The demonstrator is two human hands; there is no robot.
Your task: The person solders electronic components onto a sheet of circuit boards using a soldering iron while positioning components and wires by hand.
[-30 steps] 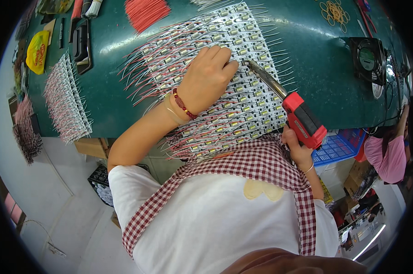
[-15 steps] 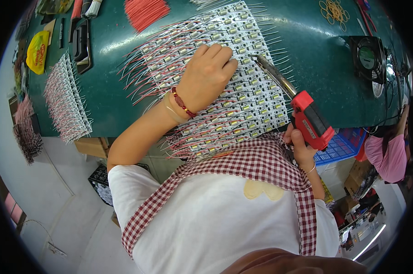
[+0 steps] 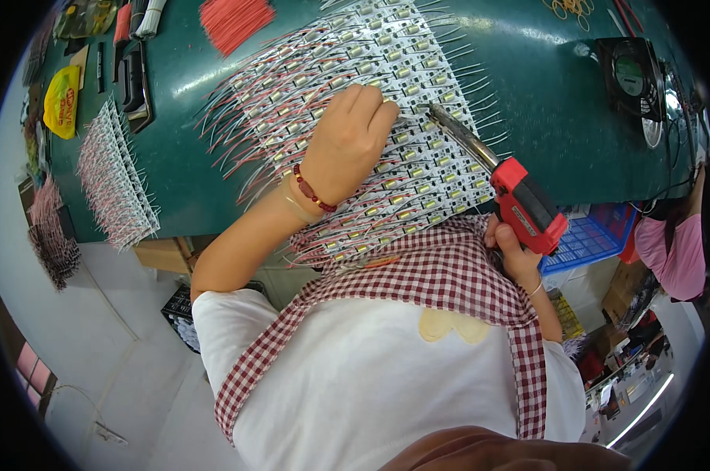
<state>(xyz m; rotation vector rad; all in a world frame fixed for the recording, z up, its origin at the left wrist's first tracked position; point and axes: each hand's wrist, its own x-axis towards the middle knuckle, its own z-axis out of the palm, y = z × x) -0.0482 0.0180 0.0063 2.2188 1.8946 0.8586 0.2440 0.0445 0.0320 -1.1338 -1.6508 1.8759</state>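
A large panel of white circuit boards [image 3: 449, 161] lies on the green table, with rows of yellowish components and red, white and dark wires sticking out at both sides. My left hand [image 3: 350, 141] rests over its middle with the fingers curled closed; whatever they pinch is hidden beneath them. My right hand [image 3: 514, 250] grips a red and black soldering gun [image 3: 528, 206] at the panel's right edge. The gun's dark tip reaches the boards just right of my left fingertips. Whether the tip touches a joint I cannot tell.
Another wired board panel [image 3: 118, 177] lies at the left. Red wires [image 3: 235, 22] sit in a bundle at the back, near a yellow bag [image 3: 61, 102]. A black fan [image 3: 631, 78] stands right, above a blue basket [image 3: 591, 239]. A pink-sleeved person [image 3: 673, 255] is at far right.
The view has shifted slightly, so the panel sits higher in the picture. My left hand and the soldering tip have moved a little nearer to me along the boards.
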